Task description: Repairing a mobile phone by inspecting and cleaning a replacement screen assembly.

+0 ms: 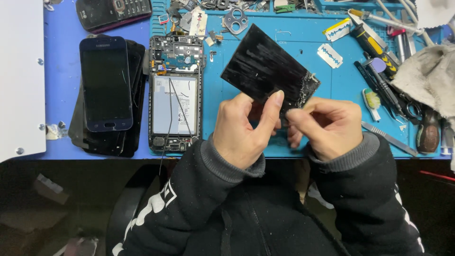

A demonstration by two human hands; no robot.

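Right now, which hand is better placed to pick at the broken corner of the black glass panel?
The right hand. Its fingers pinch right at the shattered, whitish corner of the flat black glass screen panel, while the left hand grips the panel's lower edge, thumb on top, keeping it tilted above the blue work mat.

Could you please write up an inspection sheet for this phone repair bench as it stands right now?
Surface: blue repair mat on a blue table, mostly covered at its edges.
Job's things: black screen panel, held tilted above the mat, its right corner cracked and whitened.
Clutter: opened phone with board and battery exposed; stack of dark phones; two razor blades; camera ring; screwdrivers; grey rag.
Grippers: left hand grips the panel's lower edge, thumb on top; right hand pinches at the broken corner.
Cables: thin black wire running down across the opened phone.
Surroundings: white box at left; dark floor below.
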